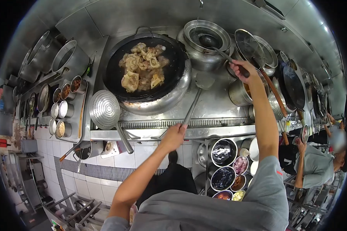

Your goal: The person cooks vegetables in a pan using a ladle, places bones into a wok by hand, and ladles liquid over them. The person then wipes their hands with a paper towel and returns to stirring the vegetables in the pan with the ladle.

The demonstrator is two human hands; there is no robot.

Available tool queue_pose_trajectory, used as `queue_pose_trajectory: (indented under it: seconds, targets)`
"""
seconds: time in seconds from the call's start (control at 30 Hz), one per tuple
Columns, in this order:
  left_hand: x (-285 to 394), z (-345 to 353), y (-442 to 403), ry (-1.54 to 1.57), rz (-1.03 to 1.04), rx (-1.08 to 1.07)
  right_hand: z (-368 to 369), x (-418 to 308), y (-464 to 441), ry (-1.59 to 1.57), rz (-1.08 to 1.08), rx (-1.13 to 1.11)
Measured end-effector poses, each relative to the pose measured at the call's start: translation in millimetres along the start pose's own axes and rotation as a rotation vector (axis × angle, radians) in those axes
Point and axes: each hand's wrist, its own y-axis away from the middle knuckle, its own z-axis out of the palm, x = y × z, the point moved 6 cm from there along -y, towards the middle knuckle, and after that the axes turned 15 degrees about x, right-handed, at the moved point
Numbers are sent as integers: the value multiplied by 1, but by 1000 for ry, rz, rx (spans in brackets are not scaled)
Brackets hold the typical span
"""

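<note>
My left hand (pixel 174 136) is closed round the handle of a wok spatula (pixel 204 81), whose flat blade rests over the steel stovetop right of the wok. With my right hand (pixel 244 71) I grip the dark handle of a ladle (pixel 209 41); its bowl is over the mouth of a round metal pot (pixel 186 36) behind the stove. In the black wok (pixel 115 79) lie several chunks of browned meat with bone (pixel 142 65). A perforated strainer (pixel 105 109) sits left of the wok, its handle hanging over the front edge.
At left, a tray (pixel 83 119) holds small metal cups with ingredients, near a large pot (pixel 70 57). Below right are bowls of dark sauce (pixel 223 178) and chopped ingredients. A tall pot (pixel 240 94) stands under my right forearm. Another person (pixel 316 163) works at far right.
</note>
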Motion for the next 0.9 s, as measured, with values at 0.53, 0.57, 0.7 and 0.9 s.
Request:
queue_pose_trajectory:
  seconds: [0.53,0.57,0.7,0.9]
  targets:
    - [42,8,-47,321,-276,-237,-59,63,178,251,-102,189]
    - [42,8,-46,321,-274,-236,-67,73,180,334,-124,277]
    - [34,8,-39,251,-283,-224,-66,113,188,749,-328,294]
    - [-12,29,-16,-134,52,-20,-34,155,248,1467,-804,618]
